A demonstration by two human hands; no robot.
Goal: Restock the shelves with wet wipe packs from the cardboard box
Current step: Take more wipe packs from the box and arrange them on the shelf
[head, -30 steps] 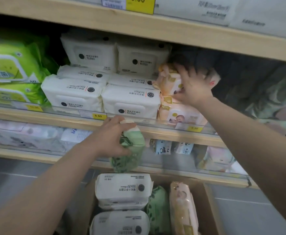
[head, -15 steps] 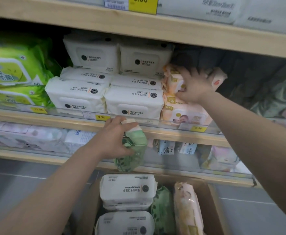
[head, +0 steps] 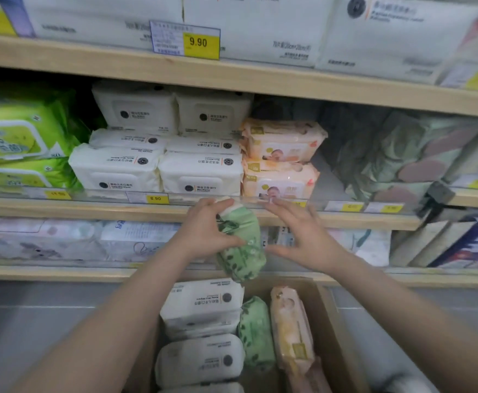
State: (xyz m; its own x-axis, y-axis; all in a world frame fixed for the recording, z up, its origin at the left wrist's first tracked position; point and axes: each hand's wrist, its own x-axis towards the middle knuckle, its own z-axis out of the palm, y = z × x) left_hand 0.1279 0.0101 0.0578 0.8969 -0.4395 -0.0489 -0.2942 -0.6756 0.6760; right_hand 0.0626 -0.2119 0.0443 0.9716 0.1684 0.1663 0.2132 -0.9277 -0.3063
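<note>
Left hand [head: 203, 234] fingers clasp green wipe pack [head: 242, 245]; right hand [head: 303, 236] fingers spread open just beside it.

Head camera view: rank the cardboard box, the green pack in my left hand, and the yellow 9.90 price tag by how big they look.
1. cardboard box, largest, though cut off by the frame
2. green pack
3. yellow 9.90 price tag, smallest, though it is farther from the camera

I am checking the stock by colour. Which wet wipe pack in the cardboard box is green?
The green leaf-print pack standing on edge in the cardboard box, between the white packs and the peach baby pack. The others are white or peach.
</note>
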